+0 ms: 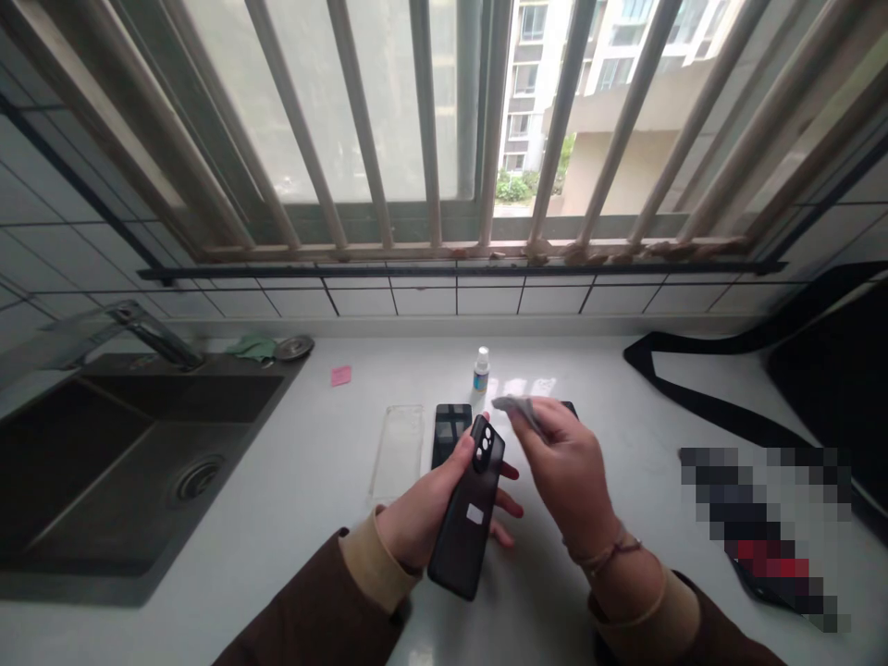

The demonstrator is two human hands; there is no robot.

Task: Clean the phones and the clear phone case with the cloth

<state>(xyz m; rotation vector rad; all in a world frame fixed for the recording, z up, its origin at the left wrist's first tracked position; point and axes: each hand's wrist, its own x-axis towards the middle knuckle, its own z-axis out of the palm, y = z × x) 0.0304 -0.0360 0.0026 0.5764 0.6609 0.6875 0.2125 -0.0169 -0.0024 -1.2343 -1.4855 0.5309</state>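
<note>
My left hand (423, 513) grips a dark phone case (462, 546) with camera cutouts at its top and a small white label on its back. The case is held tilted above the counter. To its right, my right hand (565, 458) pinches a grey cloth (524, 412), raised apart from the case. Behind the left hand a dark phone (452, 427) lies on the counter, partly covered. Left of it rests a clear phone case (397, 453). A small white spray bottle (481, 372) stands upright beyond. Another dark object (570, 407) is mostly hidden behind the right hand.
A sink (131, 453) with a faucet (156, 338) is at left, with a green cloth (253, 347) and a metal drain cover (294, 348) by it. A pink paper (340, 376) lies on the white counter (333, 444). A black strap (714, 342) and bag (832, 361) lie right.
</note>
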